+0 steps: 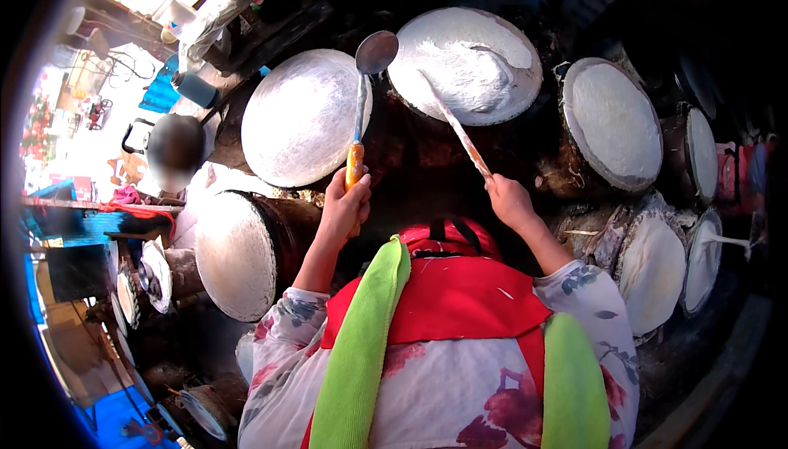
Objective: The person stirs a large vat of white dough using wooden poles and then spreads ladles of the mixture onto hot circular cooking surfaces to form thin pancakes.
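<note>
The left hand [343, 207] has its grip closed tight around the orange handle of a long metal ladle [367, 88]. The ladle points up and away, and its round bowl sits between two big white round plates, just at the edge of each one. The right hand [509, 200] has its grip closed around one end of a thin flat stick [456, 129]. The stick slants up to the left, and its far tip rests on the middle round plate [466, 63], which has a lumpy white layer spread on it. The left round plate [304, 116] looks smooth and white. More white round plates sit around the person: one on the right [611, 121], some lower right [652, 272], and one on the lower left [236, 256]. They rest on dark drum shapes. The person wears a flowery shirt, a red apron [460, 297] and green straps [361, 350] over the shoulders.
</note>
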